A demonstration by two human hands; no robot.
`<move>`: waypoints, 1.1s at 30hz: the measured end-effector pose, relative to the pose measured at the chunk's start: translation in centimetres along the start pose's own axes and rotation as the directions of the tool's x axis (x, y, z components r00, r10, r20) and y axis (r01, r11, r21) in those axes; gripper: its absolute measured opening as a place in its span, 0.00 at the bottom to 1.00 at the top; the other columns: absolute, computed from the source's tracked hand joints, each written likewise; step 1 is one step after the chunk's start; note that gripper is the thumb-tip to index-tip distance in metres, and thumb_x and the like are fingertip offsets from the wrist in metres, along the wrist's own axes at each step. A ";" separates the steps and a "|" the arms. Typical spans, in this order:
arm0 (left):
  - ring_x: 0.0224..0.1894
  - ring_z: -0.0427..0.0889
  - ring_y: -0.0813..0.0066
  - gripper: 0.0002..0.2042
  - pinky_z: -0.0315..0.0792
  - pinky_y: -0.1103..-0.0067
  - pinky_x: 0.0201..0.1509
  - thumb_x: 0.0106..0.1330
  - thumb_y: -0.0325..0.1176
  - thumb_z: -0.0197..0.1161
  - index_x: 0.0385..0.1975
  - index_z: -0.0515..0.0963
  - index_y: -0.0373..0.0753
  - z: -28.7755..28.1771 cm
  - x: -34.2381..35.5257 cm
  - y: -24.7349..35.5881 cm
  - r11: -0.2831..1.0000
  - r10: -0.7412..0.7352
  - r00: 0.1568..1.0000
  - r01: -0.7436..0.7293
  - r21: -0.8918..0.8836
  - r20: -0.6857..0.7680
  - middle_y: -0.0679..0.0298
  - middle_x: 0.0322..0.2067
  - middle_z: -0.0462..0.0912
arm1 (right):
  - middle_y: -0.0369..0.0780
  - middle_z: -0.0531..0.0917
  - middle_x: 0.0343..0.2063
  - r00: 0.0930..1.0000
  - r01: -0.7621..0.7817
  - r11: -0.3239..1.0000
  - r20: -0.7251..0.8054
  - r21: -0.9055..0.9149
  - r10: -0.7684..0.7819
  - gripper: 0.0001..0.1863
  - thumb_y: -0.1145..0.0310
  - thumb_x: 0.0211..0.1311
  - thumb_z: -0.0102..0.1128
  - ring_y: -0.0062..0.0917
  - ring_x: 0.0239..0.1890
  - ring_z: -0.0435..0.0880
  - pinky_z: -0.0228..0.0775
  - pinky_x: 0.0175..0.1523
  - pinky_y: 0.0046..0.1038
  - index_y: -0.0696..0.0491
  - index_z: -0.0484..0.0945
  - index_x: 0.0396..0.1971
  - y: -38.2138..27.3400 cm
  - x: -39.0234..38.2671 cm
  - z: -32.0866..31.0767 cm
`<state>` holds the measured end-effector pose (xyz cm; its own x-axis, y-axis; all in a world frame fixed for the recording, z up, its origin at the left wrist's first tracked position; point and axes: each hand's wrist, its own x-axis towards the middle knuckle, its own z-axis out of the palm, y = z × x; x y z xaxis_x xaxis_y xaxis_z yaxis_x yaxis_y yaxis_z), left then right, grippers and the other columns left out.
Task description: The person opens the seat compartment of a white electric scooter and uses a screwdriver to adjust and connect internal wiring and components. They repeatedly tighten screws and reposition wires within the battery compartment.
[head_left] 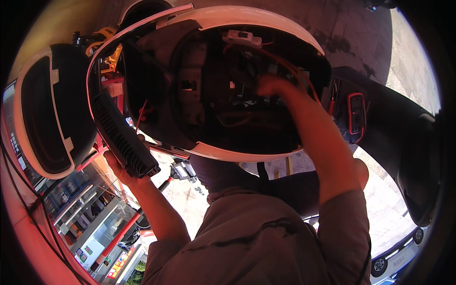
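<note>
My left hand [124, 172] is wrapped round the lower end of a long black finned box [124, 135], which leans tilted along the left end of an opened white-edged vehicle body [251, 153]. My right hand [271, 86] reaches into the dark cavity, its fingers curled; what they hold is lost in shadow. Around it lie dark wiring and small pale connectors [232, 85]. An orange cable [300, 72] bends past the right wrist. At the cavity's far edge sits a white circuit breaker [240, 37].
A red multimeter [355, 113] lies on a black seat [392, 107] at the right, beside a red-handled tool [332, 104]. A black case with a pale rim [45, 114] stands at the left. Yellow tools [107, 40] are behind it, and a glass-fronted cabinet [107, 225] is at the lower left.
</note>
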<state>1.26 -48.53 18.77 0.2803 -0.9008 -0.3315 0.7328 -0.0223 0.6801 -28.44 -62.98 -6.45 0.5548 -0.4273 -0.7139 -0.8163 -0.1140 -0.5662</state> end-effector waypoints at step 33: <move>0.57 0.77 0.58 0.29 0.72 0.63 0.62 0.70 0.42 0.55 0.66 0.60 0.33 -2.2 -5.2 -2.8 0.992 0.020 0.927 0.028 -0.122 0.375 0.50 0.59 0.72 | 0.53 0.84 0.33 0.958 0.280 0.947 -0.010 -0.155 -0.285 0.17 0.59 0.56 0.54 0.45 0.40 0.83 0.75 0.48 0.42 0.57 0.83 0.33 -9.8 -8.7 2.9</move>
<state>-0.88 -42.78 17.13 0.0415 -0.9980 -0.0483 0.8106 0.0053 0.5856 -24.82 -55.58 4.06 0.7631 -0.3857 -0.5186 -0.6426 -0.3667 -0.6728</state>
